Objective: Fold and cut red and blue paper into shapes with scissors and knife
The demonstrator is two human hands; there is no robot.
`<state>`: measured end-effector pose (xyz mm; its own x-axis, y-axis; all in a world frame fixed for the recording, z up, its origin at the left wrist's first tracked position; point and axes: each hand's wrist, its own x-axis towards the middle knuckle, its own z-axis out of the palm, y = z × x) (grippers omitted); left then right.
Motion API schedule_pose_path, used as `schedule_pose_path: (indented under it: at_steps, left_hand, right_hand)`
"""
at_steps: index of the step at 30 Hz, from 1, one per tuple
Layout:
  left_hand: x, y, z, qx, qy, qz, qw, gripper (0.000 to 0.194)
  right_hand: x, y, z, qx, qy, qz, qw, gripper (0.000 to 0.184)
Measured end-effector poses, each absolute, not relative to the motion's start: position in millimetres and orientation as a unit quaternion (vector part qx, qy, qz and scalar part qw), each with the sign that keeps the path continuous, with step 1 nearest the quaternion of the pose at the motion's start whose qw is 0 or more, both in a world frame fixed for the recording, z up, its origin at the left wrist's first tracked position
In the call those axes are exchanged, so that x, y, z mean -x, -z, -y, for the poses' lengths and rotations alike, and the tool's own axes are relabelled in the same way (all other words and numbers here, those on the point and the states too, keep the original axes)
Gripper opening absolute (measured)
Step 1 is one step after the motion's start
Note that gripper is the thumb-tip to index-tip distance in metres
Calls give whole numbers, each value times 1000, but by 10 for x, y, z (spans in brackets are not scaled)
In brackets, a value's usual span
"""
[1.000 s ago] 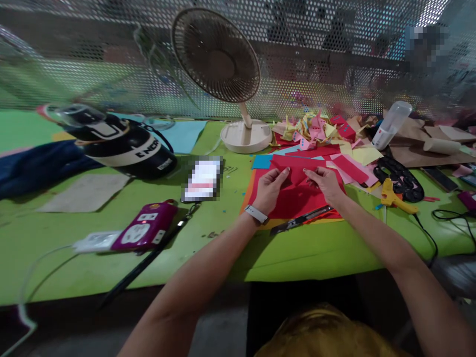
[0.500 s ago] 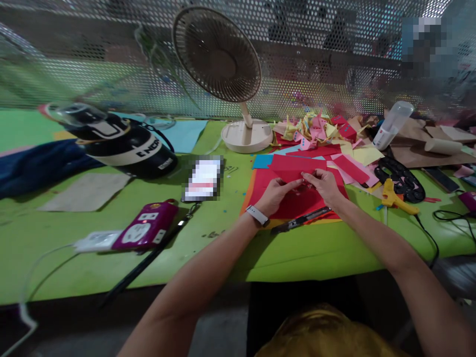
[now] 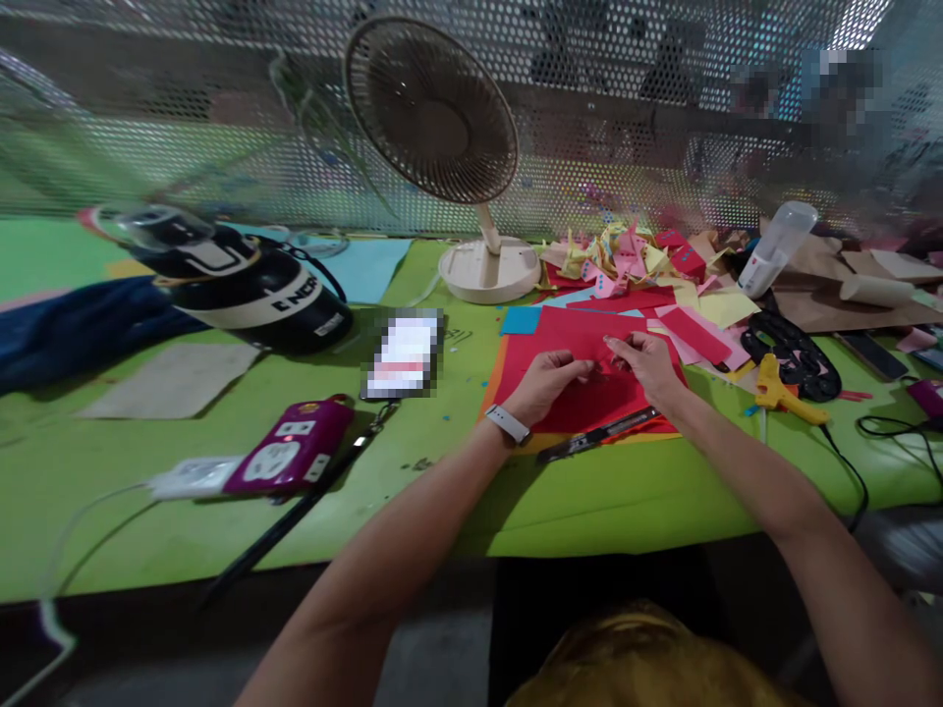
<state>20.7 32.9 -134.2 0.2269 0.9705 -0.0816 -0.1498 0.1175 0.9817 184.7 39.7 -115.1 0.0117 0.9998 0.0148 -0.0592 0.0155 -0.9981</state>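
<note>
Both my hands are over a stack of red paper sheets (image 3: 626, 398) on the table, fingertips close together. My left hand (image 3: 549, 385), with a watch on its wrist, is closed, thumb and fingers pinching red paper. On the other side my right hand (image 3: 644, 363) is closed too, its thumb and forefinger pinched at the red paper a little farther back. Where the pinched piece ends is hard to make out, red against red. A box cutter (image 3: 596, 435) lies across the stack's near edge. Behind the left side sits a blue paper piece (image 3: 520, 320).
Folded yellow and pink paper pieces (image 3: 626, 253) are heaped behind the stack. To the right lie a yellow glue gun (image 3: 785, 391) and a black tray (image 3: 792, 355). A fan (image 3: 490, 270), phone (image 3: 404, 355), purple power strip (image 3: 291, 447) and black bottle (image 3: 257, 295) stand or lie leftward.
The red paper's raised near edge, seen earlier in front of my fingers, no longer shows distinctly. My fingertips have moved slightly apart; my arms stay nearly in place.
</note>
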Motion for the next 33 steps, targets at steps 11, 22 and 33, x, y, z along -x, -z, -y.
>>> schedule_pose_path:
  at_steps: [11, 22, 33]
  left_hand:
    - [-198, 1309, -324, -492, -477, -406, 605, 18]
    - [-162, 1306, -381, -434, -539, -395, 604, 26]
    - [-104, 1285, -436, -355, -556, -414, 627, 26]
  right_hand:
    - [-1857, 1146, -388, 486, -513, 477, 523, 30]
    - [-1928, 1174, -457, 477, -530, 500, 491, 24]
    - [-1975, 1169, -473, 455, -491, 580, 465, 19]
